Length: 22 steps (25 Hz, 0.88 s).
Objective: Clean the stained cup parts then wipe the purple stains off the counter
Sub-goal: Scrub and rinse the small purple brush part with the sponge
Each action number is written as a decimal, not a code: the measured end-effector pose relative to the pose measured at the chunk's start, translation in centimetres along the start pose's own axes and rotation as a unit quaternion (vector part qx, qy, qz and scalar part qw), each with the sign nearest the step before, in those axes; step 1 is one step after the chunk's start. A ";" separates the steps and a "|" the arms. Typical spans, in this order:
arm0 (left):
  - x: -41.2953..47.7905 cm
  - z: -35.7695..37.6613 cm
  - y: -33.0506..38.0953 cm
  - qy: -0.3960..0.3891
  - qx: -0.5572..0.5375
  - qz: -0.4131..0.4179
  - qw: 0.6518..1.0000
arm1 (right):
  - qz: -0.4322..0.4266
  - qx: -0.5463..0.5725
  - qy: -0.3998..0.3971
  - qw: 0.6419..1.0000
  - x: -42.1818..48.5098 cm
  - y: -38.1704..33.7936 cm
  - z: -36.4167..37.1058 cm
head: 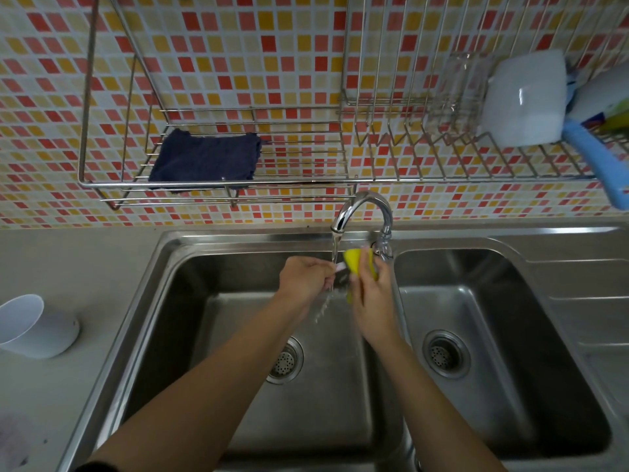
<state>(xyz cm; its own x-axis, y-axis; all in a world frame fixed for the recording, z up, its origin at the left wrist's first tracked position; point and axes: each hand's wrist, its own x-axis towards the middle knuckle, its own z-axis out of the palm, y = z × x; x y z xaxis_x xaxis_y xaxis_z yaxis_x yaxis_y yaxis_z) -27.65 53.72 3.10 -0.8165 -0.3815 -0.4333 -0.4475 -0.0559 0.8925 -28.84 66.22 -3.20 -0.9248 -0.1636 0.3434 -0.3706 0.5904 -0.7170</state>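
Note:
Over the left sink basin (pixel 204 335), my left hand (pixel 303 279) grips a small dark cup part with a pinkish edge (pixel 341 272) under the running water from the faucet (pixel 362 211). My right hand (pixel 372 301) holds a yellow sponge (pixel 355 262) pressed against that part. A white cup (pixel 34 327) lies on its side on the counter at the far left. Faint purple stains (pixel 15 441) mark the counter at the bottom left corner.
A dark blue cloth (pixel 206 158) lies in the wire rack (pixel 218 185) on the tiled wall. The dish rack to the right holds a clear glass (pixel 459 93), a white bowl (pixel 524 100) and a blue-handled tool (pixel 599 158). The right basin (pixel 493 352) has a drain.

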 end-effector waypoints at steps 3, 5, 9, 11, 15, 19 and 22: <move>0.0 0.2 0.2 0.032 0.145 0.086 0.985 | -0.011 -0.004 -0.031 0.999 -0.3 0.4 -0.4; -0.1 0.4 0.7 0.043 0.202 0.156 0.966 | 0.008 0.006 -0.024 1.000 -0.2 0.7 -0.8; 0.4 0.9 2.1 0.056 0.204 0.183 0.960 | -0.009 0.007 -0.037 0.999 -0.3 0.8 -1.2; 0.9 0.8 2.2 0.046 0.228 0.188 0.954 | -0.009 0.010 -0.034 0.999 -0.3 0.7 -1.3; 1.7 -0.1 1.3 0.014 0.242 0.171 0.955 | 0.051 0.053 0.004 0.997 -0.4 1.3 -1.4; 2.1 0.1 0.8 -0.034 0.135 0.141 0.980 | 0.058 0.067 0.030 0.996 -0.3 1.6 -1.7; 2.6 0.6 0.5 -0.041 0.113 0.144 0.982 | 0.044 0.076 0.035 0.996 0.0 1.3 -2.0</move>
<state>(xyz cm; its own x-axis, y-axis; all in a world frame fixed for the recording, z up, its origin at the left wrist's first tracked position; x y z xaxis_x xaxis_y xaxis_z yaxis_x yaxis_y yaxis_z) -30.20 53.24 2.37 -0.9432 -0.2764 -0.1846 -0.2566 0.2528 0.9329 -29.20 68.56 -2.96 -0.9479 -0.0582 0.3133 -0.3026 0.4728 -0.8276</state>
